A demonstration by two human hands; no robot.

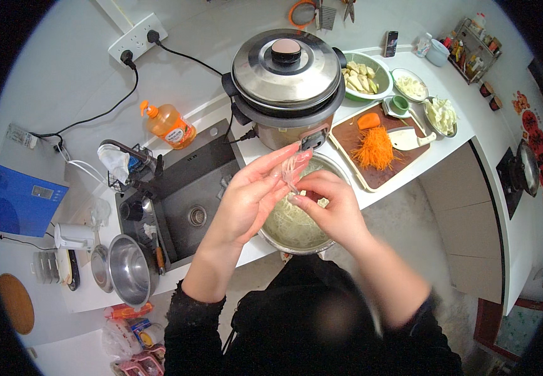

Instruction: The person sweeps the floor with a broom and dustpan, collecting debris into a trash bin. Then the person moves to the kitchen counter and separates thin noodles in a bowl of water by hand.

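My left hand [252, 192] is raised over a metal bowl [271, 237], palm turned inward and fingers nearly straight. A small bundle of thin, pale strands [290, 173] lies across those fingers, with the thumb against it. My right hand [330, 202] pinches the lower end of this bundle between thumb and fingertips. Below both hands, the bowl holds a mass of pale yellowish shreds [295, 225]; whether these are vegetable shreds or noodles I cannot tell. My hands hide part of the bowl's far side.
Beyond the bowl stands a lidded electric cooker [285, 80]. Rightward, a cutting board [375, 181] carries carrot shreds [376, 148], a carrot piece [368, 121] and a cleaver [405, 137]. A basket [384, 80] holds cut chunks. On the left are a dark sink [173, 225] and a steel basin [128, 270].
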